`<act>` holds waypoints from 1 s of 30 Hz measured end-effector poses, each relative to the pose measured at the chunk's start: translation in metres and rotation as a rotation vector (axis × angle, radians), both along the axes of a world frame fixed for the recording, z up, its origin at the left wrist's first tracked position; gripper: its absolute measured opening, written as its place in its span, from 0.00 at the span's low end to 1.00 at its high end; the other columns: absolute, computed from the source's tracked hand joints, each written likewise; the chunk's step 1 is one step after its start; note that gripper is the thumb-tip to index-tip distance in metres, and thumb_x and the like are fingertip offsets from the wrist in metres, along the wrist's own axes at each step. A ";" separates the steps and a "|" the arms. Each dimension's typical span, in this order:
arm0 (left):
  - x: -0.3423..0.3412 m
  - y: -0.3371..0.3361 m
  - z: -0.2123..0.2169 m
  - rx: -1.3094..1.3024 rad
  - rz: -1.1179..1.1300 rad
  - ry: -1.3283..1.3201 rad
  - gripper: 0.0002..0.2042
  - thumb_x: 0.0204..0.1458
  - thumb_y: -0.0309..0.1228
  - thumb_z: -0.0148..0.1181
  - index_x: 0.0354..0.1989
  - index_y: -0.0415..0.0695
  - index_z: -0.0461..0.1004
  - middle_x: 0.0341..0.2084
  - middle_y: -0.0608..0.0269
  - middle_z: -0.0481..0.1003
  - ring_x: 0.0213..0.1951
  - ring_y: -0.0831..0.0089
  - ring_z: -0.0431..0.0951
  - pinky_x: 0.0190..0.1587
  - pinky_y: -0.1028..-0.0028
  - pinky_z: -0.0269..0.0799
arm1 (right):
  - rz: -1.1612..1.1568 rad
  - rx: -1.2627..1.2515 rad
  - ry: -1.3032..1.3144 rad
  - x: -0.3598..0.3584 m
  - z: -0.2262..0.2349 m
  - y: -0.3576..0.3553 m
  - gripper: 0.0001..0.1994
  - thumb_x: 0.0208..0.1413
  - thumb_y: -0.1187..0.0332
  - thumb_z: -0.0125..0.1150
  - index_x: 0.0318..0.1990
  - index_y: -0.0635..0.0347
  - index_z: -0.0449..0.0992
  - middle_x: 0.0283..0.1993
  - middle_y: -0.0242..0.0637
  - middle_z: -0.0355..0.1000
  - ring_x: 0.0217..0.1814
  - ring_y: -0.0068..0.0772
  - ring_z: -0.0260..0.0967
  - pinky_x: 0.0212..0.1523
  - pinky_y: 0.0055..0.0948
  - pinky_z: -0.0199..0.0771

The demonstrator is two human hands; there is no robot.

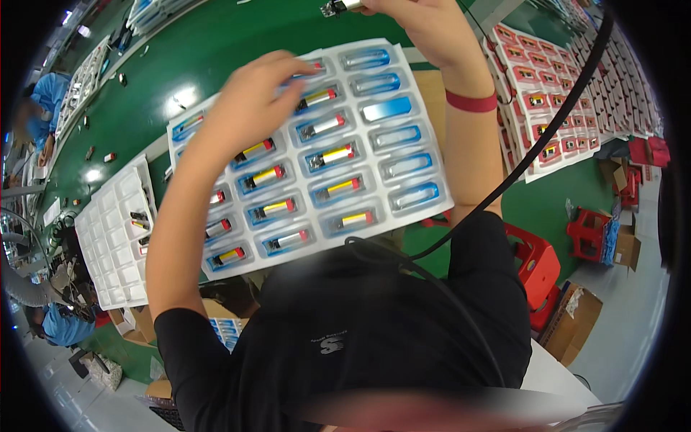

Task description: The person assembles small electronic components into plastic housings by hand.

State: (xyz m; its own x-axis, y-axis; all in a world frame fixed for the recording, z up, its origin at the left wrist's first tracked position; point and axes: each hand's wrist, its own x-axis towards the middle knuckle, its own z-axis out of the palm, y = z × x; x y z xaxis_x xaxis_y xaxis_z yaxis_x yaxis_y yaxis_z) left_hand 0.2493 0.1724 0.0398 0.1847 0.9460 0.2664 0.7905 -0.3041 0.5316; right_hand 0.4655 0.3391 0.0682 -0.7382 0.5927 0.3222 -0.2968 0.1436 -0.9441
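A white moulded tray (pixel 358 240) with rows of blue-lined slots lies tilted in front of me. Many slots hold small lighter-like pieces, such as this yellow, black and red one (pixel 333 154); the rightmost column has blue slots without such pieces. My left hand (pixel 263 97) is over the tray's upper part, thumb and fingers apart, fingertips at a red-ended piece (pixel 315 66) in its slot; whether they touch it I cannot tell. At the top edge my right hand (pixel 421 25), partly cut off, grips a lighter-like piece (pixel 337 7) with a silvery, dark-marked end.
A second white tray (pixel 108 230) stands at left, with a few pieces in it. Red-slotted trays (pixel 536 79) are at right. A black cable (pixel 533 155) crosses in front of my right arm. Red stools (pixel 533 259) stand behind at right; people in blue work at far left.
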 end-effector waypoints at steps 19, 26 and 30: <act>0.014 0.032 -0.004 -0.192 0.128 -0.953 0.22 0.59 0.22 0.57 0.63 0.38 0.65 0.47 0.57 0.75 0.40 0.74 0.80 0.44 0.75 0.75 | -0.086 -0.112 0.119 -0.005 -0.004 -0.003 0.11 0.64 0.76 0.62 0.51 0.69 0.80 0.47 0.40 0.80 0.47 0.30 0.80 0.52 0.27 0.79; -0.009 -0.003 -0.015 -0.161 -0.009 -1.350 0.22 0.58 0.19 0.57 0.62 0.39 0.64 0.59 0.55 0.67 0.51 0.67 0.80 0.51 0.71 0.77 | -0.047 -0.136 0.056 -0.034 -0.014 -0.033 0.12 0.65 0.74 0.62 0.52 0.69 0.79 0.45 0.40 0.80 0.45 0.32 0.81 0.49 0.29 0.81; -0.009 -0.011 -0.011 0.141 0.106 -0.889 0.24 0.54 0.21 0.67 0.61 0.41 0.71 0.57 0.60 0.71 0.54 0.70 0.77 0.52 0.70 0.76 | 0.056 -0.163 -0.012 -0.037 -0.017 -0.037 0.11 0.65 0.74 0.63 0.51 0.69 0.80 0.43 0.40 0.80 0.44 0.31 0.82 0.47 0.28 0.81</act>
State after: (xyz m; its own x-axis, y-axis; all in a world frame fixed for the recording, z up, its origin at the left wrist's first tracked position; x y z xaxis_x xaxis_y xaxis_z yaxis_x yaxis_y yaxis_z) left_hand 0.2406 0.1616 0.0284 -0.2307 0.8941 0.3839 0.1342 -0.3616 0.9226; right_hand 0.4284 0.3016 0.0513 -0.7747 0.5943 0.2161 -0.2884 -0.0278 -0.9571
